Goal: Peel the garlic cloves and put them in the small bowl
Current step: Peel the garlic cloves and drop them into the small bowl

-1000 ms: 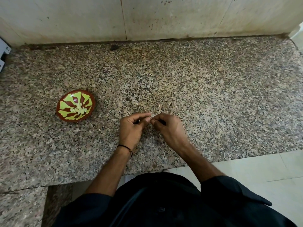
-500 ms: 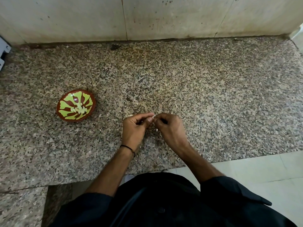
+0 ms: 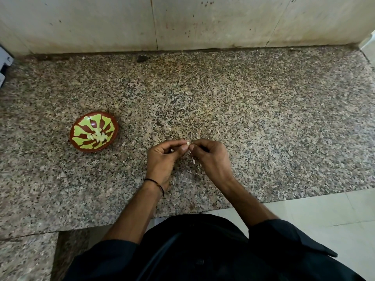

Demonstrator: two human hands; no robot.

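A small pale garlic clove (image 3: 188, 143) is pinched between the fingertips of my left hand (image 3: 162, 159) and my right hand (image 3: 211, 157), just above the granite counter. Most of the clove is hidden by my fingers. A thin flake of garlic skin (image 3: 193, 160) shows below my right thumb. The small bowl (image 3: 94, 131), red-brown with a lime-green pattern, stands on the counter to the left of my hands. Several peeled cloves (image 3: 98, 135) lie in its middle.
The speckled granite counter (image 3: 263, 122) runs to a stained pale wall (image 3: 203, 21) at the back. A white object (image 3: 5, 63) pokes in at the far left edge. The counter's front edge borders a tiled floor (image 3: 324, 216) at the lower right.
My fingers have shifted slightly around the clove, and a flake of skin now hangs below my right thumb. The bowl has not moved.
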